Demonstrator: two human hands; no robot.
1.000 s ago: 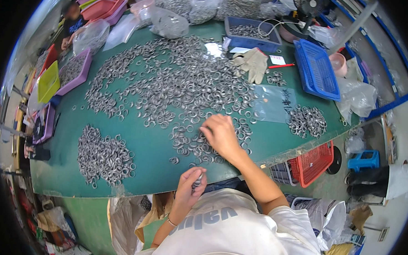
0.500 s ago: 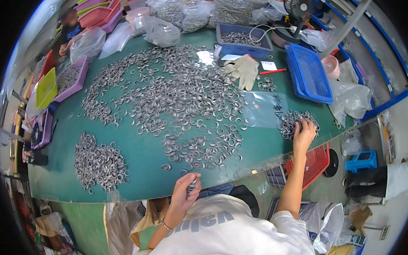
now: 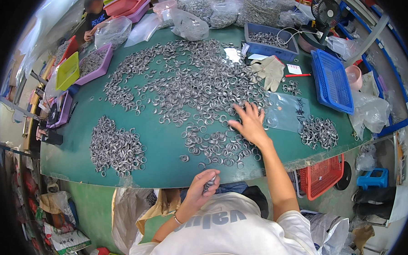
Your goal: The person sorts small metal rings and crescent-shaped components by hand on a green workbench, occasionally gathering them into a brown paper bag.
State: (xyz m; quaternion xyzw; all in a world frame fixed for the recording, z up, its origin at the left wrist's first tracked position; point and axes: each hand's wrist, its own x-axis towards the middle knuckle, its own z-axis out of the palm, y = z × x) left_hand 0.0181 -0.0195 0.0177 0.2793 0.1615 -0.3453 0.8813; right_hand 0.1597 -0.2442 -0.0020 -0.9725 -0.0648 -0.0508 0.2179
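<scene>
Away from the small right-hand pile (image 3: 320, 133) now, the right hand (image 3: 249, 124) spreads its fingers over loose rings (image 3: 219, 145) on the tabletop (image 3: 68, 155). Touch lightly — neighbours undisturbed — and hold steady the left hand (image 3: 202, 187), its grip curled around other rings (image 3: 209, 184).

Left grip (image 3: 200, 185) curled around grey rings (image 3: 209, 184), right grip (image 3: 251, 125) spread over scattered rings (image 3: 196, 90), green table (image 3: 163, 148)
</scene>
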